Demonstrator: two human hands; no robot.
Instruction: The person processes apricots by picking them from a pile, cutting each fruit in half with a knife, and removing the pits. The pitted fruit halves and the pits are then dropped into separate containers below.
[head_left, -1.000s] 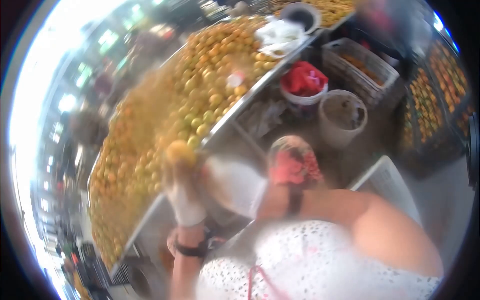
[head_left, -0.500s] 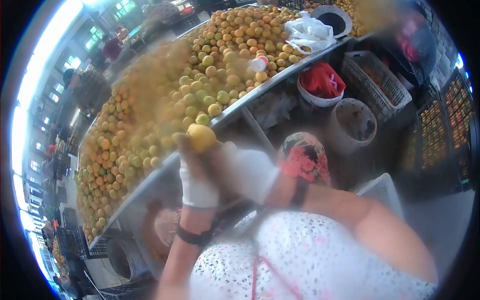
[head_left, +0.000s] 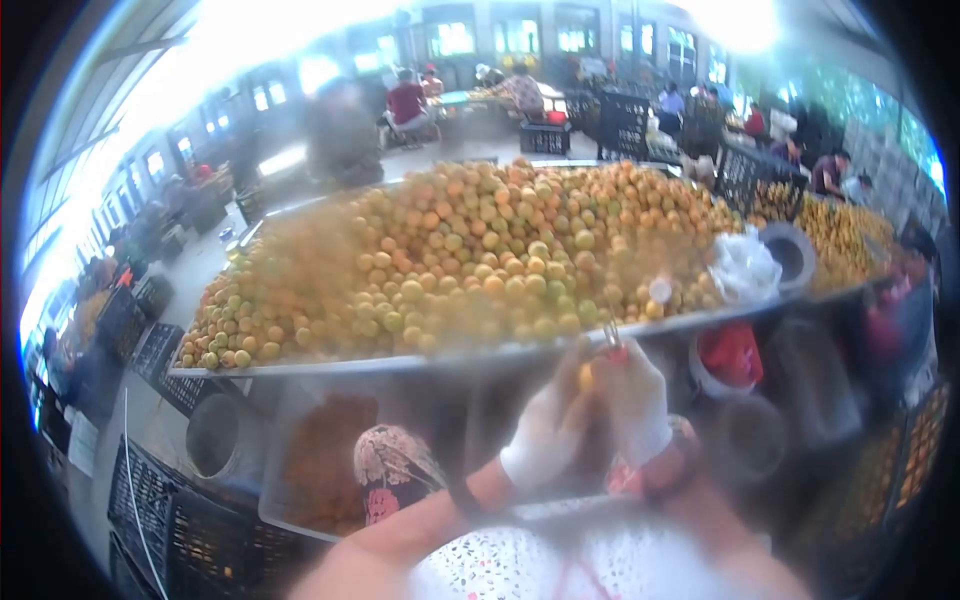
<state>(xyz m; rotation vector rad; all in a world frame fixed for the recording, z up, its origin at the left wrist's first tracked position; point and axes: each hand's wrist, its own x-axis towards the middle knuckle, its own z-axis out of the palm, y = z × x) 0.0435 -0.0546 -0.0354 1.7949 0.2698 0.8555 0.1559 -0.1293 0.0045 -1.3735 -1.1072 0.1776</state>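
Observation:
My left hand (head_left: 548, 428), in a pale glove, is closed around a small yellow-orange fruit (head_left: 586, 377), which shows only in part between the fingers. Right beside it, my gloved right hand (head_left: 637, 395) grips a small red tool (head_left: 617, 352) with two thin metal tips pointing up. Both hands are close together just in front of the metal edge of a long table (head_left: 300, 369). On that table lies a wide heap of orange and greenish fruit (head_left: 500, 240). Blur hides the exact finger positions.
A white plastic bag (head_left: 745, 268) and a round grey container (head_left: 790, 255) sit at the heap's right. Below the table are a bucket with red cloth (head_left: 730, 358), another bucket (head_left: 215, 435) and black crates (head_left: 215, 540). People sit in the background.
The view has swung up and to the left, showing more of the hall. My hands now appear farther right, and the red tool has come into view in my right hand.

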